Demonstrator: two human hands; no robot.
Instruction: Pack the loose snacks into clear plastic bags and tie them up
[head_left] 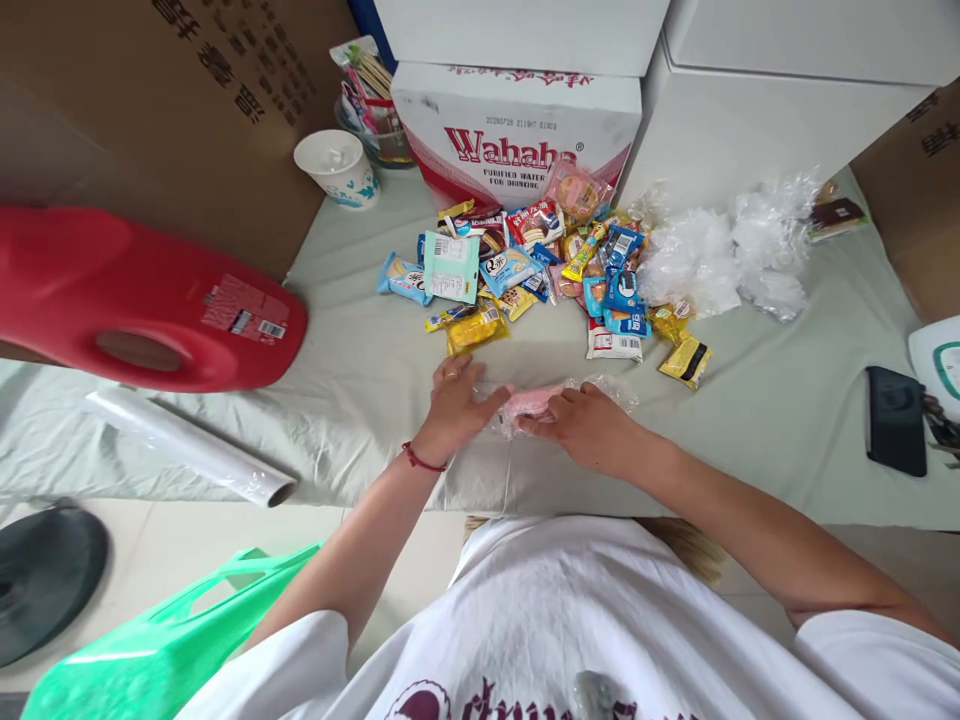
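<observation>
Pinching a pink bundle (534, 401) in clear plastic (621, 394) with the right hand (589, 424), on pale green cloth (375, 425), near snack packets (508, 272), touching its left end with the left hand (455, 408), cannot tell whether gripping there.

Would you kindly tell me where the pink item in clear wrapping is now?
In the head view, the pink item lies just below centre on the cloth, between the left hand and right hand, with snack packets beyond.
</observation>
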